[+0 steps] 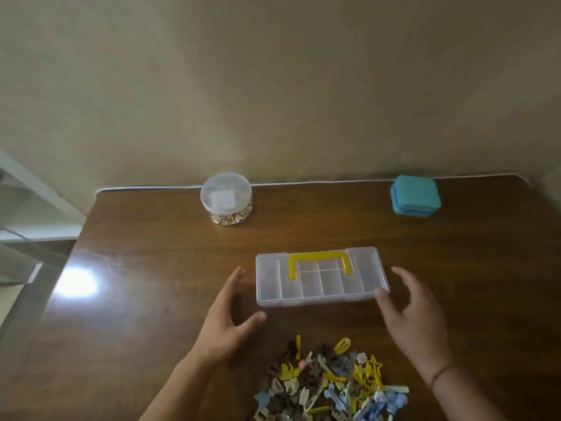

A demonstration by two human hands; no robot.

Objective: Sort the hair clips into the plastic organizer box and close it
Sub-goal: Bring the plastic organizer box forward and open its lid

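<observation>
Task barely begun — clear plastic organizer box w/ yellow handle (322,276) mid-table, lid shut, compartments look empty. Mixed-colour hair clips (331,384) piled near us. Left hand (226,317), right hand (414,311) flank it, fingers spread, holding nothing — we see all sorting left.

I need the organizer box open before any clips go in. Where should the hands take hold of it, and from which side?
Probably by its two short ends. The organizer box lies flat and closed, long side facing the person, yellow handle folded down on the lid. The left hand and right hand are open at either end, so come in from both sides; the latch isn't visible.
</observation>
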